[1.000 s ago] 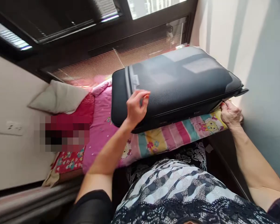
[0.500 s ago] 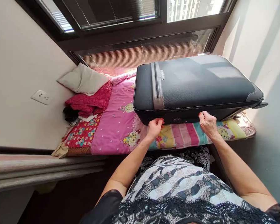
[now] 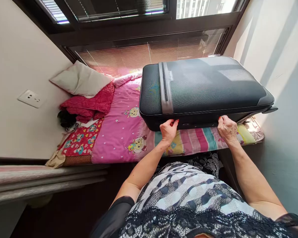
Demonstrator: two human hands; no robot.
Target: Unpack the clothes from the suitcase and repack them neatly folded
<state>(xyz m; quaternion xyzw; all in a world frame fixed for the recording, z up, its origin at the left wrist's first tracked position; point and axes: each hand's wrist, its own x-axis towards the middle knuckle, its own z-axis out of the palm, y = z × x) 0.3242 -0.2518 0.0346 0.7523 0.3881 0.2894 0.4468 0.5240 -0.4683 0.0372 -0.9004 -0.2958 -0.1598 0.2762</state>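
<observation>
- We note a wide, dark-framed glass window across the back, slatted blinds showing in its lower panes.
- Below it we have a padded pink cotton quilt with white dots, cartoon figures and, toward the right, coloured stripes, spread over a long ledge.
- On the quilt's right half, near the window, we find a large, boxy black fabric suitcase lying flat, its front panel up, sunlight across its far right.
- At lower left we see long, pale grey-pink folds of cloth.
- At the ledge's left end we mark a pale, square-cornered fabric pillow tilted against the wall, touching a crumpled crimson textured cloth.
- Our bare left hand is at the suitcase's near side, toward its left end: fingers curled, thumb and forefinger close together at the black side wall. We cannot tell whether they grip anything.
- Our bare right hand is at the same side, well to the right: fingers bent inward, tips against the side. Its hold we cannot tell either.
- On the left wall we log a white, rectangular plastic socket.
</observation>
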